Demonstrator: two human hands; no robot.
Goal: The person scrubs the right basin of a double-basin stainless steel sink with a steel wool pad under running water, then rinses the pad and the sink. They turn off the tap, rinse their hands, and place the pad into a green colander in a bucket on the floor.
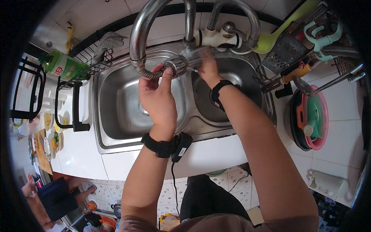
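My left hand (pixel 159 95) grips the chrome spray head (pixel 176 66) of a tall faucet (pixel 139 37), with its flexible metal hose (pixel 152 74) bending into it. Water sprays rightward from the head, over the divider of a two-bowl stainless steel sink (pixel 189 119). In that spray is my right hand (pixel 209 68), its fingers blurred by the water near the back of the smaller right bowl (pixel 203 111). I cannot tell whether the right fingers hold anything. Both wrists wear black straps; a small black device (pixel 182 147) with a cable sits on the left one.
A white valve body (pixel 218 39) and a second curved spout (pixel 252 17) stand behind the sink. At right are a utensil holder (pixel 285 47) and stacked plastic basins (pixel 314 116). A green detergent bottle (pixel 65 66) and black racks (pixel 72 110) stand left. Another person (pixel 56 198) is at lower left.
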